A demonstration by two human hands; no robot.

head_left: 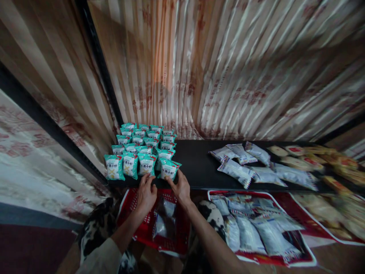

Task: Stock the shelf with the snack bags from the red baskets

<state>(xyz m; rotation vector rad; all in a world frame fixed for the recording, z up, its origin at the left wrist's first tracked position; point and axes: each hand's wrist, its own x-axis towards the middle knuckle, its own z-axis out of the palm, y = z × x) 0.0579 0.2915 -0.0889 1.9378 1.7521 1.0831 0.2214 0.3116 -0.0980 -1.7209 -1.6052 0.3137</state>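
Rows of small teal-and-white snack packets (pixel 130 166) stand upright at the left end of a black shelf (pixel 196 163). My right hand (pixel 181 189) grips the lower right side of the front-right snack packet (pixel 168 169), thumb on its front; this packet leans slightly. Beside it, my left hand (pixel 147 194) has its fingers stretched toward the bottom of the neighbouring front packet (pixel 146 164), seemingly touching its lower edge. Below my forearms sits a red basket (pixel 182 238) with a few clear-and-white packets (pixel 168 208) inside.
Several white packets (pixel 236 171) lie loosely at mid-shelf, with blurred yellowish packs (pixel 342 163) farther right. A second red basket (pixel 309 253) below holds white packets (pixel 251 232); another basket (pixel 319 224) is at right. Dark posts (pixel 99 57) and pleated curtains (pixel 176 68) enclose the shelf.
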